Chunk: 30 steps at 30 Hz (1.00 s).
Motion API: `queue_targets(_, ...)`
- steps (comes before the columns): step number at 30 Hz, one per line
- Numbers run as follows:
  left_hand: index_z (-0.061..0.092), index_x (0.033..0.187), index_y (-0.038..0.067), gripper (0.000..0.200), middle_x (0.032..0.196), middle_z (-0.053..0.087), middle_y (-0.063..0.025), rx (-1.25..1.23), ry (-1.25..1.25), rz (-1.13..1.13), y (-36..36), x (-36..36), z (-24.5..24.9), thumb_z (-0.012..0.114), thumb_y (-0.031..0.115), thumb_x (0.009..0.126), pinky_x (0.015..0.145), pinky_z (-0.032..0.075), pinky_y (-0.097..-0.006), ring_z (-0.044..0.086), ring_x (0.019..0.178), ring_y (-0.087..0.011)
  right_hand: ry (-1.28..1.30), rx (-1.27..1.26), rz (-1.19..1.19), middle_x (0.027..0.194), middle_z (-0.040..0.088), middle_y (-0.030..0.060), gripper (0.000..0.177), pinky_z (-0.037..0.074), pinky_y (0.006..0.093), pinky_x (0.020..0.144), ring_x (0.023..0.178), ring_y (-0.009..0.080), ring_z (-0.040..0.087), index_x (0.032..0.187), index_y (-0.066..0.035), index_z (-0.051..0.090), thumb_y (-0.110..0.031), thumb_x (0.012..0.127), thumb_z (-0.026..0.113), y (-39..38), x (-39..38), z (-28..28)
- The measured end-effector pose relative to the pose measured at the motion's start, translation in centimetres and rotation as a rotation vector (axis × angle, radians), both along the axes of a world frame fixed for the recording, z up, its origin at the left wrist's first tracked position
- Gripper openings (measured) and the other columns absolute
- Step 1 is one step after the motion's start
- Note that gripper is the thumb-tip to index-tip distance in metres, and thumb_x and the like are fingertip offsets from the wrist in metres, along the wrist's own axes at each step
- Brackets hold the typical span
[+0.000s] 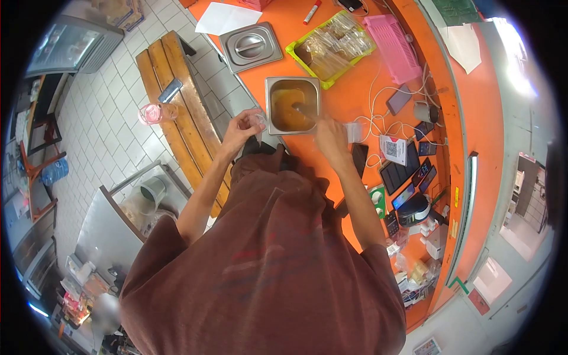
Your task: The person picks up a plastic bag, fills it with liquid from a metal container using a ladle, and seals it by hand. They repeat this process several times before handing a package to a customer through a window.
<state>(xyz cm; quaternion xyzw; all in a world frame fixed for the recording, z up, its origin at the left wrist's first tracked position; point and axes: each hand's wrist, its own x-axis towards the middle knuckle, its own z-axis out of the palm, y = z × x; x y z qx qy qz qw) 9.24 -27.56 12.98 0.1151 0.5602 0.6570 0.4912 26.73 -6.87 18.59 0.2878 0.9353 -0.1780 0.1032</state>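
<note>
A square steel pan (270, 106) holding an orange-brown liquid stands at the orange table's edge. At its left side, my left hand (241, 129) pinches a small clear plastic bag (258, 120). My right hand (332, 141), slightly smeared by motion, is closed at the pan's right corner. From it a metal spoon (303, 109) reaches into the liquid; its bowl is mostly hidden there. The steel lid (251, 47) lies behind the pan with its handle up. A yellow-green tray (328, 82) near it carries several filled clear bags.
A pink basket (395, 50), a red marker (312, 12) and white paper (228, 19) lie toward the back. Phones, white cables and a QR-code card (394, 150) crowd the right. A wooden bench (177, 118) with a phone and a pink-topped jar stands left.
</note>
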Motion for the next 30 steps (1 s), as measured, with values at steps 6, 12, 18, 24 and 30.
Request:
queue_targets(6, 0.063, 0.120, 0.001, 0.041, 0.102, 0.067, -0.0041, -0.133, 0.099, -0.158, 0.5, 0.0, 0.6, 0.079, 0.008, 0.084, 0.079, 0.051, -0.0264, 0.062, 0.090, -0.0113, 0.089, 0.038, 0.008, 0.090, 0.066, 0.0235, 0.023, 0.055, 0.0500, 0.076, 0.085, 0.0412, 0.069, 0.102, 0.000, 0.069, 0.002, 0.083, 0.056, -0.3, 0.0, 0.3)
queue_targets(12, 0.062, 0.120, 0.004, 0.043, 0.100, 0.067, -0.0050, -0.108, 0.114, -0.176, 0.4, 0.2, -0.5, 0.080, 0.010, 0.082, 0.079, 0.051, -0.0265, 0.062, 0.090, -0.0120, 0.040, -0.013, -0.015, 0.095, 0.066, 0.0235, 0.025, 0.054, 0.0508, 0.077, 0.088, 0.0416, 0.068, 0.105, 0.000, 0.067, 0.002, 0.083, 0.056, -0.1, 0.1, -0.3)
queue_targets(18, 0.049, 0.137, 0.006, 0.061, 0.100, 0.063, -0.0032, -0.034, 0.152, -0.111, -0.3, 0.9, -1.1, 0.077, 0.007, 0.083, 0.087, 0.049, -0.0301, 0.060, 0.093, -0.0127, 0.131, 0.024, -0.040, 0.095, 0.066, 0.0234, 0.022, 0.054, 0.0512, 0.076, 0.087, 0.0421, 0.068, 0.102, -0.001, 0.067, 0.001, 0.082, 0.057, -0.5, 0.7, -0.2)
queue_targets(24, 0.039, 0.145, 0.006, 0.080, 0.102, 0.063, -0.0070, -0.005, 0.614, -0.166, 0.9, 1.5, 3.8, 0.082, 0.009, 0.078, 0.088, 0.049, -0.0321, 0.061, 0.096, -0.0165, 0.185, 0.034, -0.023, 0.121, 0.061, 0.0185, 0.020, 0.047, 0.0498, 0.095, 0.117, 0.0381, 0.057, 0.104, -0.003, 0.070, -0.012, 0.087, 0.066, -1.5, -0.5, 2.1)
queue_targets(30, 0.038, 0.148, 0.010, 0.085, 0.107, 0.064, -0.0112, -0.017, 0.769, -0.255, 2.3, 1.8, 6.7, 0.080, 0.011, 0.074, 0.092, 0.048, -0.0361, 0.062, 0.102, -0.0255, 0.490, -0.617, 0.146, 0.146, 0.047, 0.0181, 0.018, 0.033, 0.0442, 0.115, 0.138, 0.0378, 0.040, 0.102, -0.010, 0.075, -0.020, 0.087, 0.070, -2.5, -2.9, 4.0)
